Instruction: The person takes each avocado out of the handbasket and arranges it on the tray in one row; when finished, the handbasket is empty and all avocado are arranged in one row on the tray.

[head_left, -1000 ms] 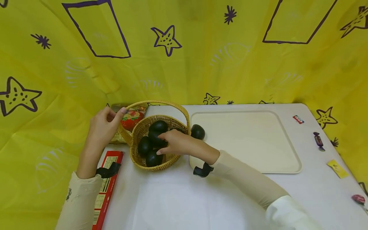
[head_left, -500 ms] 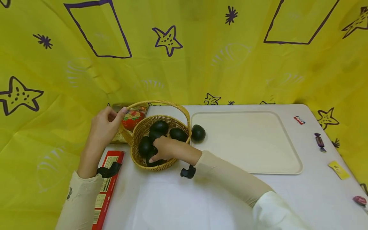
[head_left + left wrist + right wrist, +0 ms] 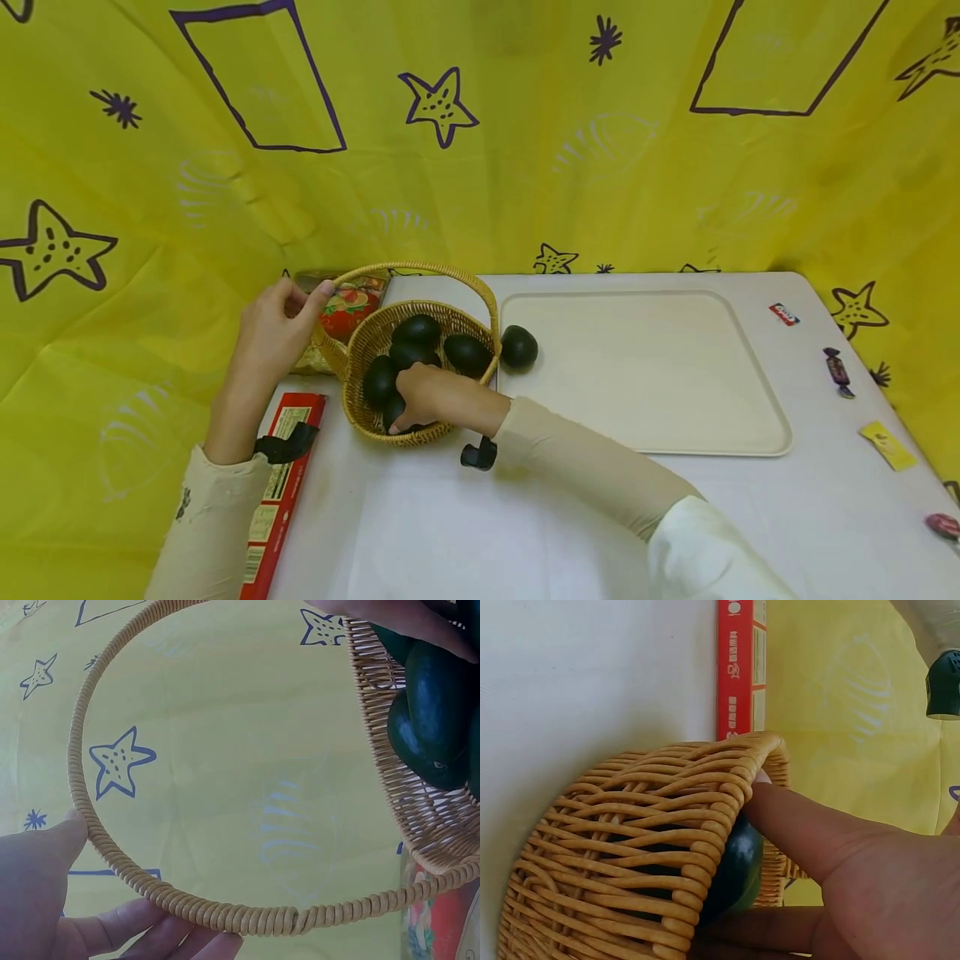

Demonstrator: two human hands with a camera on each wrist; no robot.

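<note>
Dark green avocado (image 3: 395,410) sits at the near edge inside the round woven wicker basket (image 3: 360,417), lower-left of centre in the head view. Right hand (image 3: 423,396) is down in the basket, fingers curled round that fruit; the right wrist view shows the thumb (image 3: 795,825) pressed on its skin right beside the basket rim (image 3: 727,787). Whether the grip closes fully underneath, cannot tell.

Left hand (image 3: 273,329) pinches the basket's coiled hoop handle (image 3: 420,268) at its left end, thumb (image 3: 45,847) and fingers wrapped round the coil (image 3: 225,915). Good: that keeps the basket from tipping.

Judgement on the lift:
- Get the fingers lower under the fruit first; smooth rounded skin, likely to slip from a fingertip hold.
- Lift straight up, clear of the rim, then pass under or in front of the handle arc. The wrist strap could snag it.
- Three or four more dark avocados (image 3: 417,330) are packed touching in the basket; pulling one may roll the others, so go slow.
- Keep the left hand's hold firm, pushing down slightly.

Outward: one more dark avocado (image 3: 519,347) lies at the left edge of the cream rectangular tray (image 3: 675,425), just right of the basket. Red flat box (image 3: 281,467) lies lower left on the white worktop (image 3: 450,533), and a printed fruit packet (image 3: 348,304) sits behind the basket.
</note>
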